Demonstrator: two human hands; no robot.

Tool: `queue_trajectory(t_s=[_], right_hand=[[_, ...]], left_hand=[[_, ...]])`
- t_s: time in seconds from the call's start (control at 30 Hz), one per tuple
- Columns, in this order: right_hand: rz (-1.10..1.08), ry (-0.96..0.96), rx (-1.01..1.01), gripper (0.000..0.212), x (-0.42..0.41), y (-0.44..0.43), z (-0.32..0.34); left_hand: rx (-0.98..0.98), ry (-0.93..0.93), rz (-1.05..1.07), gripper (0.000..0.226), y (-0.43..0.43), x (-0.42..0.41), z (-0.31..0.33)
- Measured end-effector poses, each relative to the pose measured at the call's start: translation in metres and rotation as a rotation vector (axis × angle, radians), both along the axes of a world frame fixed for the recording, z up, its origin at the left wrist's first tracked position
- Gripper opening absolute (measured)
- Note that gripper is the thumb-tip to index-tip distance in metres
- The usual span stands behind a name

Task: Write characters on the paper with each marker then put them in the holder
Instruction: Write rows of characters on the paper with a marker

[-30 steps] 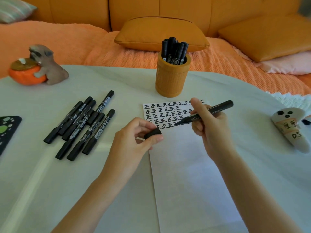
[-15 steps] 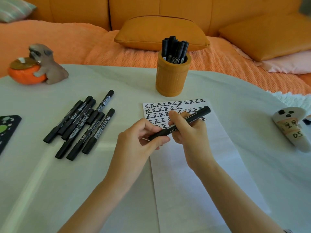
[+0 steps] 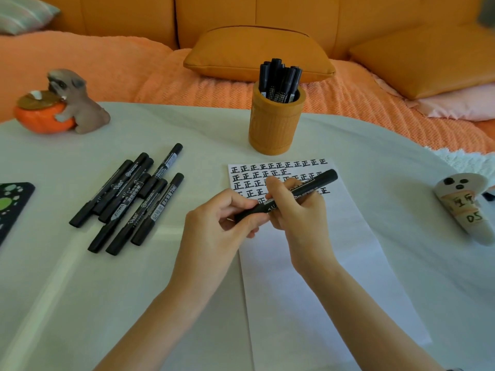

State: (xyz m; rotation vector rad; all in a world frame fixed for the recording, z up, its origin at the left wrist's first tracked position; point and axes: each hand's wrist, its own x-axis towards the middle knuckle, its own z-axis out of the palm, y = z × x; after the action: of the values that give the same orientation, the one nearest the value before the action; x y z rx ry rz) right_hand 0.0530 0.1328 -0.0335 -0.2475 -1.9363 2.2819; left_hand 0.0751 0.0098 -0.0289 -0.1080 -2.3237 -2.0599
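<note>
Pinched the near-left end of a black marker in the left grip and curled the right grip round its barrel, just above the paper on the bench. Judged it light, rigid and smooth, best taken mid-barrel. Could not make out whether capped at that end, hidden under the left fingers.

both hands closed on one marker

the left hand comes in from the lower left with the wrist nearly straight. its thumb and curled fingers pinch the lower end of a black marker. the right hand reaches in from the lower right, its back turned up and its fingers wrapped round the same marker's barrel. the two hands sit just beside each other. both forearms are bare and converge toward the middle.
</note>
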Motion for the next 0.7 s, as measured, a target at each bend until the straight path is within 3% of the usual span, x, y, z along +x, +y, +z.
queue_trajectory(t_s=[0.13,0.23,0.3,0.37,0.47,0.57,0.7], right_hand=[[0.09,-0.061,0.049,0.045,-0.001,0.002,0.008],[0.184,-0.236,0.19,0.065,-0.002,0.009,0.014],[0.185,-0.26,0.273,0.065,-0.002,0.014,0.017],[0.118,-0.096,0.372,0.052,-0.003,0.02,0.016],[0.149,0.312,0.644,0.005,-0.003,0.025,0.014],[0.271,0.532,0.889,0.021,-0.005,0.024,0.003],[0.233,0.619,0.964,0.014,-0.008,0.017,-0.004]], left_hand=[[-0.075,0.03,-0.023,0.013,-0.003,-0.003,0.003],[-0.103,0.051,0.032,0.009,-0.007,-0.007,0.004],[-0.089,0.035,0.081,0.005,-0.009,-0.009,0.004],[-0.096,0.03,0.119,0.003,-0.012,-0.01,0.004],[-0.124,0.032,0.133,0.008,-0.013,-0.01,0.006],[-0.152,0.031,0.124,0.019,-0.011,-0.009,0.007],[-0.155,0.02,0.106,0.032,-0.01,-0.009,0.008]])
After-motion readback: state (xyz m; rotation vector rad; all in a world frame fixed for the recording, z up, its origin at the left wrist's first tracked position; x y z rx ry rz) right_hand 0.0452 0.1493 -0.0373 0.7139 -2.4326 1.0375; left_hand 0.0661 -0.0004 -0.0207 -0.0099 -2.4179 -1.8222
